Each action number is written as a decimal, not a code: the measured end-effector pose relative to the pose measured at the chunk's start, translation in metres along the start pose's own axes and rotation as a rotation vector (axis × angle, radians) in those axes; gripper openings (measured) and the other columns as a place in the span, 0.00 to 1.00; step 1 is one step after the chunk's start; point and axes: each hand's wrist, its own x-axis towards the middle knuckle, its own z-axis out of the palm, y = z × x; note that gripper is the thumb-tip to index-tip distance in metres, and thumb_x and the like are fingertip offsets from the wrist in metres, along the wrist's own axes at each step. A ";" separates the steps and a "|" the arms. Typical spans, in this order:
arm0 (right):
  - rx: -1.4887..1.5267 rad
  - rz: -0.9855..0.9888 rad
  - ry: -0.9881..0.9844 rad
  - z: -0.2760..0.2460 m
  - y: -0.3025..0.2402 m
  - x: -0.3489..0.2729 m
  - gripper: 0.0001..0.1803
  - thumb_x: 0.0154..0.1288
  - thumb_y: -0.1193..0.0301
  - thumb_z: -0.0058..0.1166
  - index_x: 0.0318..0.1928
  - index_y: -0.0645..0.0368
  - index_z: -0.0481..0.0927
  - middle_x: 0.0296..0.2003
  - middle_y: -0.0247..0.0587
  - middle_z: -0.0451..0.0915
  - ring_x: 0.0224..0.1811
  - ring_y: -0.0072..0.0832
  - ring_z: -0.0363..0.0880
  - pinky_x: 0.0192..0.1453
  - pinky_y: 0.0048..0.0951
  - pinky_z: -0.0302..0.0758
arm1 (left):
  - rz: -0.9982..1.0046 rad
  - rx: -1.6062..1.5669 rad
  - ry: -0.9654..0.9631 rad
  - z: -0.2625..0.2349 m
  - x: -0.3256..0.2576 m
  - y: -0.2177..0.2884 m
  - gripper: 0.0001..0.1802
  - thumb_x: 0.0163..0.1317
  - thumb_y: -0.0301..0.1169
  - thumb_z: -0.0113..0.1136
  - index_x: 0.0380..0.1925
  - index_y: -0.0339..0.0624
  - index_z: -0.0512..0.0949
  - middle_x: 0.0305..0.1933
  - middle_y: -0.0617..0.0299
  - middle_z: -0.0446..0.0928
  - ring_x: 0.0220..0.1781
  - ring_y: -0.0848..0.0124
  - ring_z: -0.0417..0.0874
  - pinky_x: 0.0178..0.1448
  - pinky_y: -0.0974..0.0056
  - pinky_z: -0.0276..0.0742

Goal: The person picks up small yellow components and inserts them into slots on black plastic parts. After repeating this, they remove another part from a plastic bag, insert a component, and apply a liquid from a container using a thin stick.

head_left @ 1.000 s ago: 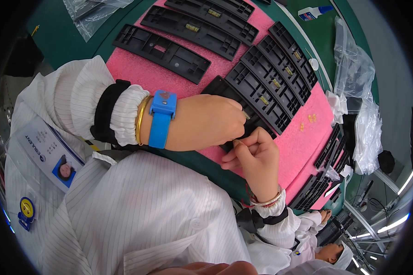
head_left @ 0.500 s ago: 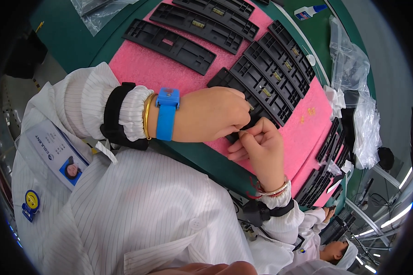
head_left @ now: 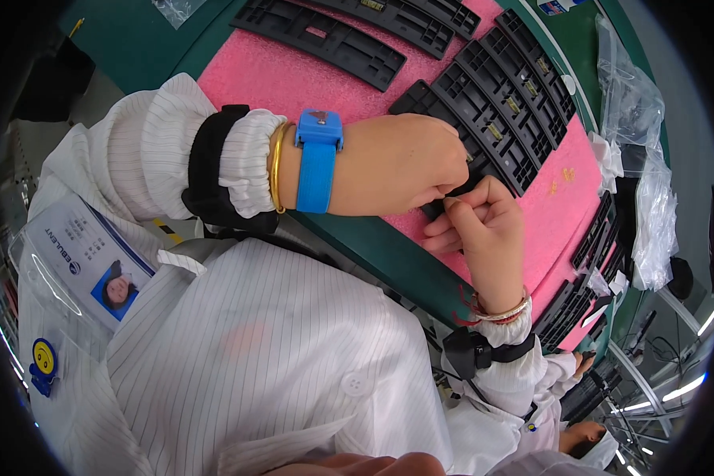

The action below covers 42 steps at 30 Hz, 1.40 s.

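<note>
My left hand [head_left: 408,163], with a blue strap at its wrist, comes in from the left with its fingers curled closed. My right hand [head_left: 490,230] meets it from the lower right, thumb and forefinger pinched together. Whatever lies between the fingertips is hidden or too small to make out. Both hands are over the near end of a long black plastic panel [head_left: 417,98], which the left hand partly covers. Close beside it, several ribbed black panels [head_left: 492,91] lie in a row, some with small yellowish inserts [head_left: 513,105]. All rest on a pink foam mat [head_left: 254,75].
Another black panel [head_left: 349,49] lies at the upper left of the mat. Small yellow pieces [head_left: 567,175] are scattered on the right. Clear plastic bags [head_left: 650,230] and a glue bottle [head_left: 559,6] sit along the far side. A co-worker [head_left: 587,436] is at the lower right.
The whole view has shifted, so the mat and panels appear farther up and right. Both hands stay together at the same panel, with nearly the same finger pose.
</note>
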 end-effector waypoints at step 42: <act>0.016 -0.073 -0.006 -0.005 0.004 0.002 0.05 0.74 0.79 0.52 0.39 0.67 0.70 0.29 0.55 0.87 0.28 0.37 0.90 0.31 0.33 0.89 | -0.049 0.045 0.088 0.005 -0.002 0.004 0.05 0.57 0.24 0.67 0.29 0.37 0.79 0.31 0.55 0.76 0.40 0.56 0.78 0.44 0.55 0.75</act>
